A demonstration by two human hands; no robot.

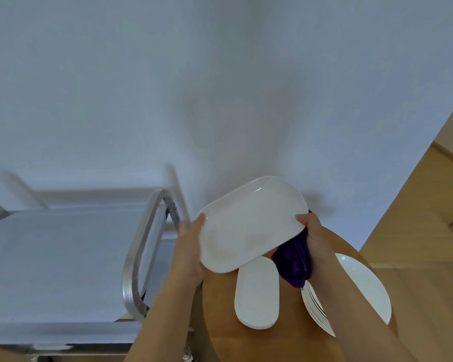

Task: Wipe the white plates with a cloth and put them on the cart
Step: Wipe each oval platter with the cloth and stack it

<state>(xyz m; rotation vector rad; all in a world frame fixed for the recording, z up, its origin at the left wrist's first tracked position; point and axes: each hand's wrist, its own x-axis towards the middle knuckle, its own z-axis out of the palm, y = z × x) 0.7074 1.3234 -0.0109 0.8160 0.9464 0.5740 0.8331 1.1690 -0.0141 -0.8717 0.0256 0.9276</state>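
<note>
Wipe step: your left hand (191, 246) grips the white oblong ceramic plate (249, 223); right hand (315, 239) pinches plate plus purple cloth (294, 262). Next, probably: steel cart (63, 257).

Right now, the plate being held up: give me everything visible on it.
The held plate is a white oblong dish with rounded corners and a shallow raised rim, glossy like glazed ceramic. It is lifted off the wooden table and tilted, its upper face toward the camera. The left hand grips its left end; the right hand pinches its right edge along with a purple cloth hanging below. No chips or dirt show.
</note>
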